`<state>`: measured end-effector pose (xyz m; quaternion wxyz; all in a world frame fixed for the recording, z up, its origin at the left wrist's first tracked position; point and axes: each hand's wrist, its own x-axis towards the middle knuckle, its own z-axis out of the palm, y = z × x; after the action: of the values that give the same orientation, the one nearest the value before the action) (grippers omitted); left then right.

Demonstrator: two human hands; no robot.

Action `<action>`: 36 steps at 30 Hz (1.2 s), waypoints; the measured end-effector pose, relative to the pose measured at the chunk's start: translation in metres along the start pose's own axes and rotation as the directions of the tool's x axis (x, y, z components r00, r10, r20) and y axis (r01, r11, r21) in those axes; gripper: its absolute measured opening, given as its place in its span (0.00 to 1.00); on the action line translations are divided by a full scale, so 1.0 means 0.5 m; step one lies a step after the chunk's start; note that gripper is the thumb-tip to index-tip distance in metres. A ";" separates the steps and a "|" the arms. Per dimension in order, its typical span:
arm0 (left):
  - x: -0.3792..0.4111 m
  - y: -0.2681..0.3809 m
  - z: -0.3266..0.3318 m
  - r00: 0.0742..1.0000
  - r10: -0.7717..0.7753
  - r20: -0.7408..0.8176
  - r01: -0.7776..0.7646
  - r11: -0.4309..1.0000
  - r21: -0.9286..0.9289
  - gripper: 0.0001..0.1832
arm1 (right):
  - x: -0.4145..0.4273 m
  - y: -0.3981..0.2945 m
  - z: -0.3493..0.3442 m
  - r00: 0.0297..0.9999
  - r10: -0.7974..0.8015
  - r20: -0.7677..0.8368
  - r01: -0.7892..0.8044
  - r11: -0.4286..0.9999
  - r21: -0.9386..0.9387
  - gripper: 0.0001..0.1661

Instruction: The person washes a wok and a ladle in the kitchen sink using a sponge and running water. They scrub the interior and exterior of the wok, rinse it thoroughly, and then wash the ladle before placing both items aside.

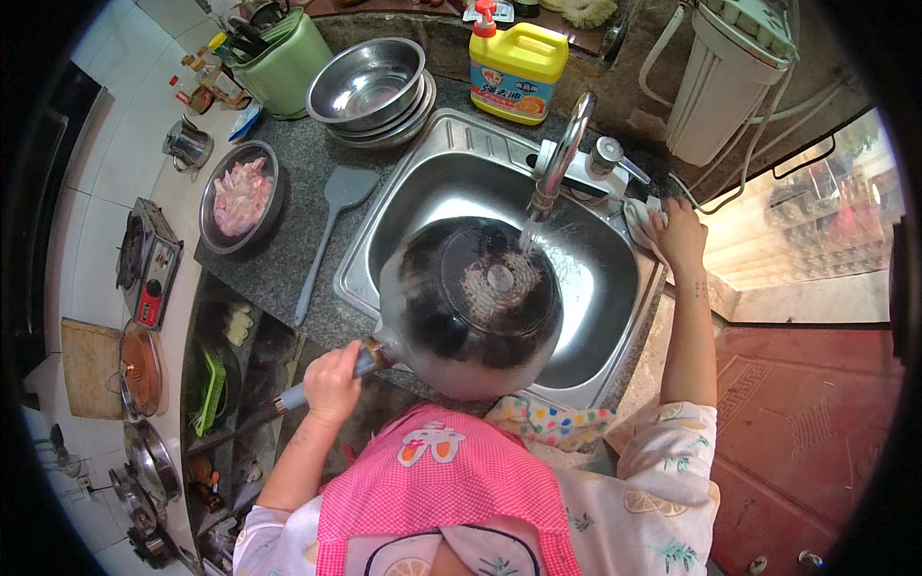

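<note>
A wok (432, 345) is held bottom up over the stainless steel sink (612, 302), its blackened base facing me. My left hand (333, 385) is closed around its grey handle (295, 396). Water (529, 234) runs from the curved faucet (576, 129) onto the wok's base. At the sink's back right corner, my right hand (683, 234) has hold of a whitish cloth (637, 219), right beside the faucet lever (634, 169). The hand partly covers this cloth.
Left of the sink are a grey spatula (337, 209), stacked steel bowls (371, 90) and a bowl of raw meat (241, 198). A yellow detergent jug (515, 72) stands behind. Further left sits a portable gas stove (151, 263). A dotted cloth (551, 423) hangs at the front edge.
</note>
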<state>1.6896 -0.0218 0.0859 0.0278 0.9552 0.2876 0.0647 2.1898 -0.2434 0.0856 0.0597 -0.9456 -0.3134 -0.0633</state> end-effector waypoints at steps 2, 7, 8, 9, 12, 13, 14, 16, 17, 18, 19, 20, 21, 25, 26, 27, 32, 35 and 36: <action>-0.001 0.009 0.002 1.000 0.025 0.002 -0.025 1.000 -0.006 0.25 | 0.000 -0.021 -0.008 0.994 -0.072 -0.084 0.086 0.980 0.178 0.17; -0.001 0.044 0.013 0.998 0.067 0.015 -0.064 0.988 -0.142 0.25 | -0.021 -0.089 0.002 0.961 -0.225 0.162 0.059 0.735 0.675 0.16; -0.005 0.047 0.016 0.997 0.066 0.028 -0.061 0.986 -0.155 0.25 | -0.020 -0.097 0.011 0.966 -0.206 0.153 0.050 0.737 0.674 0.15; -0.006 0.051 0.020 0.997 0.073 0.039 -0.065 0.983 -0.171 0.25 | -0.015 -0.096 0.019 0.973 -0.180 0.143 0.039 0.742 0.670 0.15; -0.017 0.052 0.036 0.997 0.081 -0.004 -0.080 0.980 -0.183 0.25 | 0.029 -0.071 0.034 0.997 -0.051 -0.066 0.080 0.809 0.582 0.14; -0.016 0.051 0.040 0.995 0.095 -0.042 -0.101 0.979 -0.176 0.24 | 0.048 -0.058 0.041 0.993 0.002 -0.121 0.069 0.813 0.578 0.14; -0.024 0.049 0.049 0.995 0.081 -0.052 -0.089 0.978 -0.186 0.23 | 0.069 -0.041 0.049 0.983 0.053 -0.176 0.059 0.816 0.575 0.13; -0.047 0.042 0.069 0.995 0.061 -0.074 -0.075 0.976 -0.205 0.22 | 0.113 0.001 0.072 0.952 0.057 -0.301 0.096 0.877 0.470 0.13; -0.063 0.041 0.074 0.999 0.014 -0.039 -0.023 0.970 -0.243 0.23 | 0.136 0.022 0.086 0.932 -0.001 -0.363 0.141 0.923 0.359 0.13; -0.076 0.039 0.086 0.999 0.002 -0.050 -0.015 0.966 -0.258 0.23 | 0.154 0.037 0.101 0.957 -0.039 -0.287 0.110 0.965 0.237 0.17; -0.085 0.037 0.098 0.998 -0.010 -0.060 -0.007 0.961 -0.275 0.23 | 0.165 0.056 0.130 0.955 -0.065 -0.289 0.104 0.987 0.121 0.20; -0.089 0.035 0.104 0.998 -0.009 -0.059 -0.007 0.963 -0.270 0.24 | 0.172 0.072 0.163 0.953 -0.092 -0.289 0.097 0.995 0.004 0.24; -0.093 0.032 0.112 0.998 -0.013 -0.059 -0.003 0.965 -0.263 0.24 | 0.188 0.084 0.189 0.950 -0.124 -0.287 0.095 0.989 -0.112 0.28; -0.118 0.030 0.120 0.999 -0.031 -0.028 0.023 0.965 -0.261 0.21 | 0.257 0.102 0.196 0.976 0.113 0.184 -0.141 0.979 0.149 0.28; -0.126 0.028 0.129 0.999 -0.042 -0.002 0.040 0.960 -0.276 0.23 | 0.253 0.106 0.189 0.997 0.050 0.051 -0.056 0.991 0.123 0.24; -0.138 0.023 0.141 0.998 -0.048 0.028 0.054 0.956 -0.290 0.24 | 0.251 0.112 0.188 0.994 0.106 -0.030 -0.100 0.981 0.164 0.22; -0.154 0.022 0.138 0.983 -0.117 0.144 0.165 0.908 -0.386 0.25 | 0.163 0.058 0.096 0.965 0.080 -0.252 0.029 0.915 0.403 0.18; -0.141 0.003 0.144 0.972 -0.104 0.210 0.199 0.840 -0.505 0.23 | 0.086 0.110 0.098 0.901 0.154 -0.405 0.080 0.860 0.504 0.16; -0.139 -0.007 0.153 0.960 -0.104 0.259 0.234 0.808 -0.540 0.20 | 0.058 0.099 0.078 0.868 0.177 -0.463 0.102 0.850 0.516 0.16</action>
<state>1.6411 -0.0585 0.0023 0.3464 0.8753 0.3349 0.0397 2.2458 -0.2596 0.0479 0.3947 -0.8507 -0.2733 -0.2139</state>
